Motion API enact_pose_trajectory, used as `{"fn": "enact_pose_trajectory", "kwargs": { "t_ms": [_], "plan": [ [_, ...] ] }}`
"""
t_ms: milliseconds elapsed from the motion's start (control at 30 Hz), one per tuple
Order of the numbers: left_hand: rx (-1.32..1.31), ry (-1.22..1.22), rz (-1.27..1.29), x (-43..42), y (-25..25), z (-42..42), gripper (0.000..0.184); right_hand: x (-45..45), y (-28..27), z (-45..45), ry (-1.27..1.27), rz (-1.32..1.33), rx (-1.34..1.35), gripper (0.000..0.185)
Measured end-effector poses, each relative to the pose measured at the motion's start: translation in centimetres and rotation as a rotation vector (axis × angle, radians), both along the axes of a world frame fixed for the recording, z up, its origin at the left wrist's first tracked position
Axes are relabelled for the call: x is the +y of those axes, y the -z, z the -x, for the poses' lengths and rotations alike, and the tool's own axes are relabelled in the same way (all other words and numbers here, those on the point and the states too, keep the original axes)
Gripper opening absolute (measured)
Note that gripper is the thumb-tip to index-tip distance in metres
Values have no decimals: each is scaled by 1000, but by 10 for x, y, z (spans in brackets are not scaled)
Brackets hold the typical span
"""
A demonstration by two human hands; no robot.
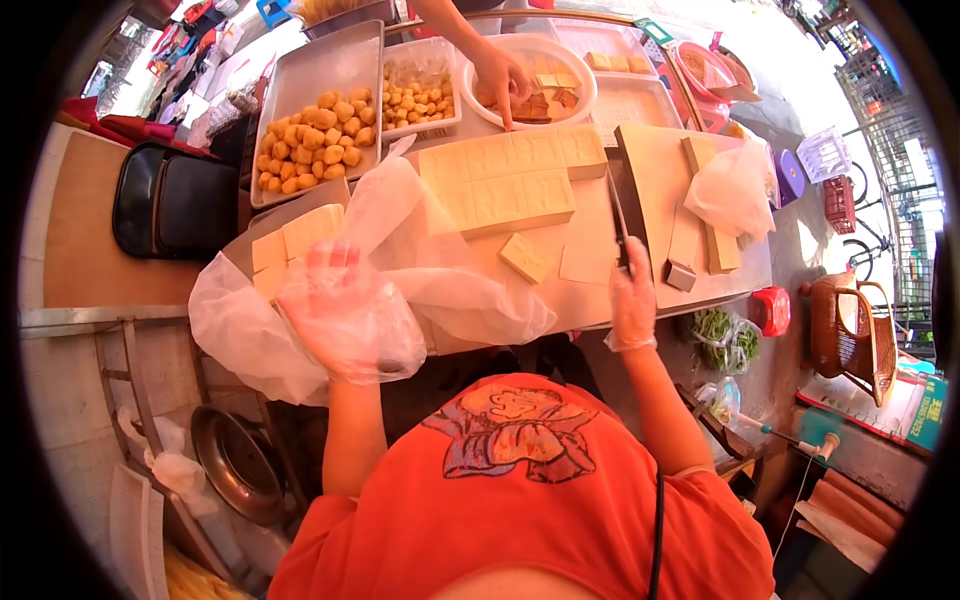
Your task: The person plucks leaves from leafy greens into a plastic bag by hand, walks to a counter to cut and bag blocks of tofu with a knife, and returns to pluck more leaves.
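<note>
My left hand (345, 305), in a clear plastic glove, has its fingers stretched out beside pale tofu pieces (298, 235) and a thin, crumpled translucent sheet (235, 310). My right hand (632, 305), also gloved, grips the dark handle of a knife (618, 215), its blade pointing away from me. Left of the blade lie large tofu slabs (515, 200) with stamped marks. A small cut tofu block (524, 258) sits apart, nearer me. Another person's hand (500, 80) reaches in from the far side, one finger pointing down at the slab's back edge.
A metal tray (330, 70) and a white tub (420, 88) hold fried tofu balls. A white basin (585, 75) contains brown and yellow pieces. On a board to the right are a long pale block (710, 205) and a plastic bag (735, 190). A black chair (180, 200) stands left.
</note>
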State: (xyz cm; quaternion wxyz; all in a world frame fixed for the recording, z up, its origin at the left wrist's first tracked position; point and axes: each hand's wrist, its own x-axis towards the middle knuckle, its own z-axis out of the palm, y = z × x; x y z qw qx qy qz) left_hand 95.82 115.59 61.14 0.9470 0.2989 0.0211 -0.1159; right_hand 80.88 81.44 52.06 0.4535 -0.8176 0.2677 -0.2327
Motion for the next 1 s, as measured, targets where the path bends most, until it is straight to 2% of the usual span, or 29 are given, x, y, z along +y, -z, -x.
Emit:
{"fn": "enact_pose_trajectory", "kwargs": {
  "t_ms": [33, 67, 100, 200, 300, 600, 1000],
  "plan": [
    [-10, 6, -12, 0, 2, -2, 72, 12, -6, -6, -17, 126, 88, 51],
    [-5, 6, -16, -1, 4, -3, 72, 27, -24, -11, -28, 127, 221, 52],
    [1, 7, -20, -3, 6, -3, 72, 38, -37, -18, -52, 169, 476, 51],
    [43, -22, -26, -11, 7, -3, 72, 58, -33, -38, -234, 475, 620, 52],
    [53, 7, -7, -17, 4, -1, 71, 70, -20, -51, -267, 491, 565, 53],
    [84, 30, -40, -16, 7, -2, 70, 84, -17, -57, -246, 467, 671, 49],
    [95, 52, -10, -14, 14, -6, 69, 88, -30, -61, -262, 417, 747, 45]
  ]
}}
